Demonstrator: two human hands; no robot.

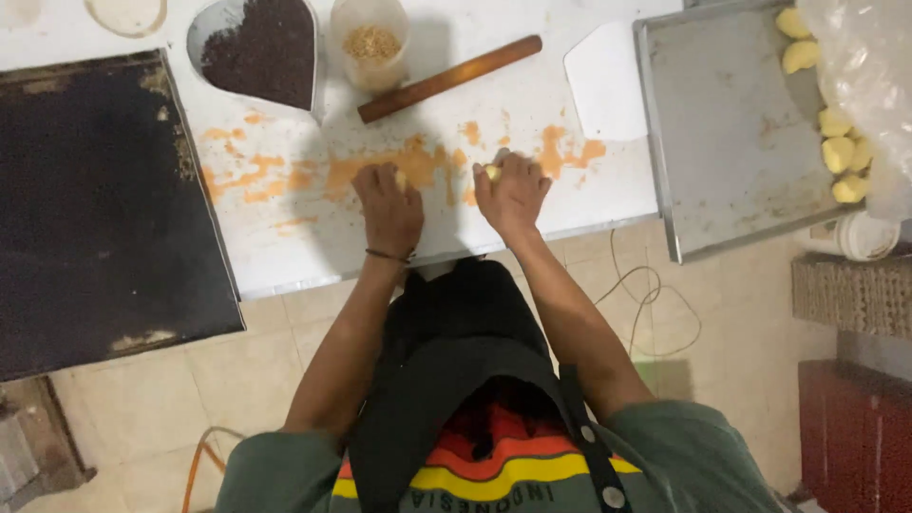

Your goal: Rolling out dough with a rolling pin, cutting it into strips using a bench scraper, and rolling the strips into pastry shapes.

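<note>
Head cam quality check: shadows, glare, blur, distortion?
Head view: soft shadow from the person falls across the white board around the left hand and right hand; mild glare on the plastic bag top right; overall slightly soft, dough pieces lack detail; wide-angle bending shows at the dark tray and metal tray edges.

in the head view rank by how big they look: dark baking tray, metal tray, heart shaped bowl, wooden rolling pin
1. dark baking tray
2. metal tray
3. and 4. heart shaped bowl and wooden rolling pin: too different in shape to rank.
</note>
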